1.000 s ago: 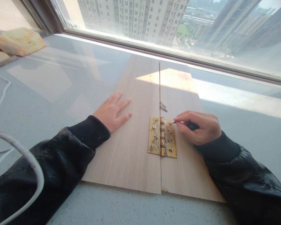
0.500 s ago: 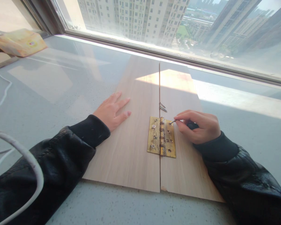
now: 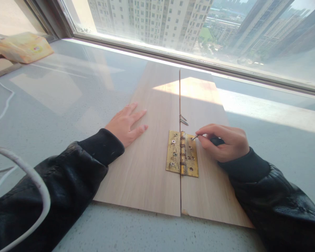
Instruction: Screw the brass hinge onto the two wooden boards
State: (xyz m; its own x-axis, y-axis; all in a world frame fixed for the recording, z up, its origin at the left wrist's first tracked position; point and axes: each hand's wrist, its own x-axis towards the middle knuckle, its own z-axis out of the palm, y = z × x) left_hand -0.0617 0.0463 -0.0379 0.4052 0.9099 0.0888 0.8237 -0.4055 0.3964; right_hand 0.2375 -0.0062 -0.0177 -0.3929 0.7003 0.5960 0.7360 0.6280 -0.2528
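My right hand (image 3: 223, 141) pinches a thin metal screw (image 3: 195, 137) between thumb and fingertips, its tip at the top hole in the right leaf of a worn brass hinge (image 3: 183, 154). A black object (image 3: 216, 141), partly hidden, shows within the curled fingers. Several cross-head screws sit in the hinge's left leaf. The hinge lies across the seam between a left wooden board (image 3: 152, 175) and a right wooden board (image 3: 212, 196). With fingers spread, my left hand (image 3: 126, 124) rests flat on the left board. Loose screws (image 3: 183, 120) lie by the seam above the hinge.
Both boards lie on a pale speckled countertop (image 3: 120, 231) beside a window (image 3: 152, 28). White cable (image 3: 42, 196) loops across the lower left, in front of my left sleeve. A tissue pack (image 3: 26, 47) stands at the far left corner.
The whole view has shifted very slightly. My right hand keeps the screw at the same top hole, and my left hand stays flat on the board.
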